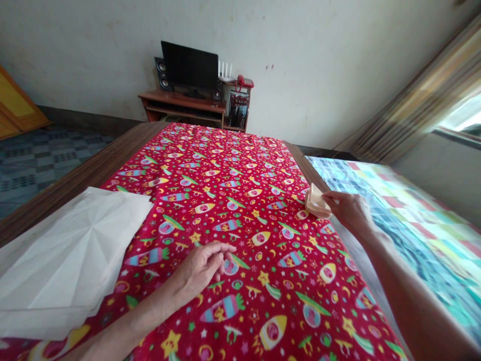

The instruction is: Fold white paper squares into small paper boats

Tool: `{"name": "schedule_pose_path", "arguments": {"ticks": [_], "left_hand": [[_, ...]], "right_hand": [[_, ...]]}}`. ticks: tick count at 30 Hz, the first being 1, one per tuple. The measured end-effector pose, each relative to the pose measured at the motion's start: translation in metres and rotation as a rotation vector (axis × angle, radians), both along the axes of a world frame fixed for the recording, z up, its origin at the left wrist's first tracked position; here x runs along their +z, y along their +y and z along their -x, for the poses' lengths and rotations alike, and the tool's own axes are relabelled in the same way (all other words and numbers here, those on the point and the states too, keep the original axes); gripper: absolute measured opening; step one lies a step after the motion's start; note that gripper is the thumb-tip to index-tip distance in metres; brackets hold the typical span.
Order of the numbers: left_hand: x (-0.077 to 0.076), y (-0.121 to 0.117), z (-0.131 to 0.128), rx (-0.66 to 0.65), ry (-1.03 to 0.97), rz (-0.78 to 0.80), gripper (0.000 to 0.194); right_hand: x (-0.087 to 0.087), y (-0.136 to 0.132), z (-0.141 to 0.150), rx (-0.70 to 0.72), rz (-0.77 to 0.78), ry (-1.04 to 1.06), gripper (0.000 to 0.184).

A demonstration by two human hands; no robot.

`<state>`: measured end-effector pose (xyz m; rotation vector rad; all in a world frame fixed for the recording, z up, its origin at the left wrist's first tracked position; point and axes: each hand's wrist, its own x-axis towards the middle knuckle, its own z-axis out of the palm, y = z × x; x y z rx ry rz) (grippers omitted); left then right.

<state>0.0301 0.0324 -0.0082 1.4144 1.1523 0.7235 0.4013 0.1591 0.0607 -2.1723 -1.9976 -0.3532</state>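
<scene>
My right hand (349, 210) reaches to the right edge of the red cloth. Its thumb and fingers pinch the edge of a small folded paper (316, 196), cream-coloured, at the top of a little pile of similar pieces. Whether that piece is apart from the pile I cannot tell. Over the middle of the cloth is my left hand (210, 263), its fingers loosely bent and apart, with nothing visible in them. To its left lies a stack of large off-white paper sheets (75, 250); the top one has creases spreading from a centre point.
The patterned red cloth (240, 200) covers a dark wooden table (93, 165). On the right is a lower surface with a coloured checked cover (406, 200). Beyond the table stand a desk (180, 104) with a monitor (190, 65), speakers and a red telephone (245, 81).
</scene>
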Motion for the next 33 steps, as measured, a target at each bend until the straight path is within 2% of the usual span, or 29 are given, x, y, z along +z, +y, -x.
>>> {"name": "schedule_pose_path", "arguments": {"ticks": [4, 9, 12, 16, 22, 28, 31, 33], "left_hand": [[-0.004, 0.0, 0.0, -0.001, -0.02, -0.013, 0.04], [-0.008, 0.0, 0.0, -0.002, -0.026, -0.021, 0.04], [-0.008, 0.0, 0.0, -0.002, -0.018, -0.014, 0.041], [-0.006, 0.0, 0.0, 0.002, -0.013, 0.0, 0.042], [-0.01, 0.0, 0.0, 0.002, -0.007, -0.016, 0.041], [-0.011, 0.001, 0.0, -0.01, -0.015, -0.027, 0.042], [-0.01, 0.001, 0.0, -0.012, -0.017, -0.027, 0.042], [-0.01, 0.001, 0.001, -0.017, -0.012, -0.023, 0.042]], "right_hand": [[-0.001, 0.004, -0.003, 0.009, 0.044, 0.027, 0.031], [-0.001, 0.004, -0.006, 0.027, -0.046, 0.104, 0.031], [0.0, 0.003, -0.006, 0.01, -0.077, 0.085, 0.031], [-0.001, 0.005, -0.007, 0.002, -0.044, 0.07, 0.031], [-0.005, 0.006, -0.009, 0.009, -0.06, 0.073, 0.032], [0.0, -0.01, 0.012, 0.116, -0.185, 0.126, 0.032], [-0.003, -0.017, 0.03, 0.167, -0.161, 0.191, 0.032], [-0.008, -0.017, 0.04, 0.161, -0.077, 0.165, 0.03]]}}
